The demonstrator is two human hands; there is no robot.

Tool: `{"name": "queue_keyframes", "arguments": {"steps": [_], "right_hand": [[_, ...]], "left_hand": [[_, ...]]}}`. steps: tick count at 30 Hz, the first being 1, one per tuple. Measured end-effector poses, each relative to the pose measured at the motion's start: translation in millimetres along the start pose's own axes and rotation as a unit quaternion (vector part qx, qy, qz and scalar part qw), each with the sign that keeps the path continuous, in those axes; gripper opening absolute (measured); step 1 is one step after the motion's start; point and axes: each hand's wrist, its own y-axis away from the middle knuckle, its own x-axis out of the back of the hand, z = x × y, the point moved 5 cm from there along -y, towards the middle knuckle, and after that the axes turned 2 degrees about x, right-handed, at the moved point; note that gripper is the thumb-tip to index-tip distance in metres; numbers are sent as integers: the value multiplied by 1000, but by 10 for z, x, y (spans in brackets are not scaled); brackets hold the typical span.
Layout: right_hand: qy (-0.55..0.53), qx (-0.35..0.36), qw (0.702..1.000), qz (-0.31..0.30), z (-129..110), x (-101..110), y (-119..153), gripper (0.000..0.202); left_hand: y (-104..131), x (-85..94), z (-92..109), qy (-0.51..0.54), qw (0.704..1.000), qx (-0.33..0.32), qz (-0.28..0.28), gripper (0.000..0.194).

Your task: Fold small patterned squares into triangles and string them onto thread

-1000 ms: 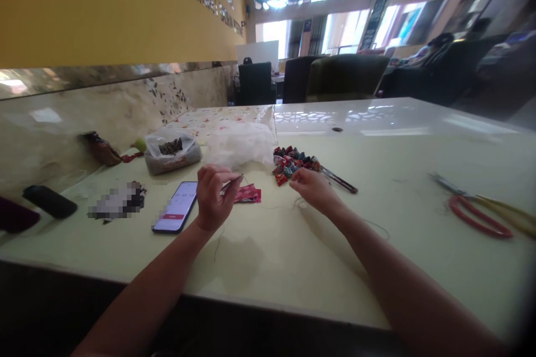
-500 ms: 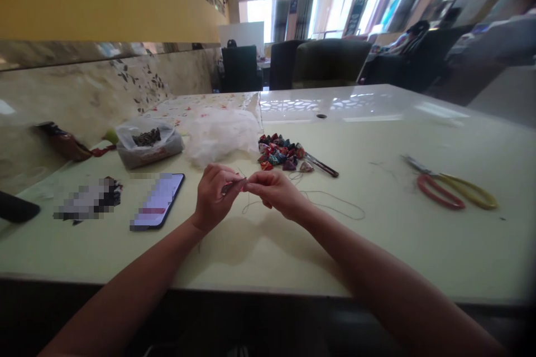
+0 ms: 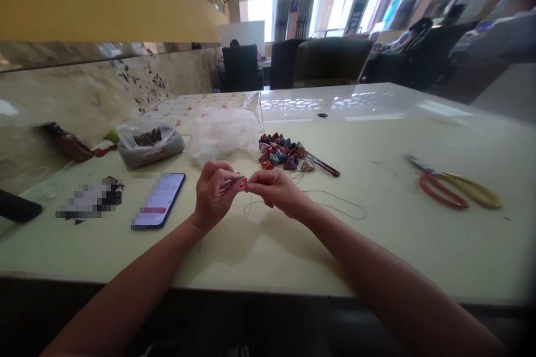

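Observation:
My left hand is closed in a pinch on a small piece of red patterned cloth. A thin dark edge or tool lies along its fingers, too small to make out. From the other side, my right hand pinches the right edge of the same cloth, fingertips almost touching those of my left. A thin thread hangs below the hands and loops over the table to the right. Just beyond my hands sits a pile of small, colourful stuffed cloth pieces.
Beside the pile lies a slim dark tool, maybe small snips. Red-and-yellow-handled scissors rest at right. On the left are a phone, a plastic bag of dark dried material, white stuffing and a dark bottle.
The cloth has turned between my fingers, so more of its red pattern shows. Both hands stay in nearly the same place, still pinching.

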Motion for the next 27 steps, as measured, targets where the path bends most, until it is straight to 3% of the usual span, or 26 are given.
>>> {"name": "queue_keyframes", "arguments": {"steps": [14,20,27], "right_hand": [[-1,4,1000,-11,-18,-13,1,30],[5,-2,1000,-10,-6,-9,-9,30],[12,5,1000,-11,-2,-6,-12,31]], "left_hand": [[-13,-3,16,52,998,13,-15,11],[37,-47,-70,108,990,87,-23,12],[58,-68,-86,136,984,112,-26,13]]}}
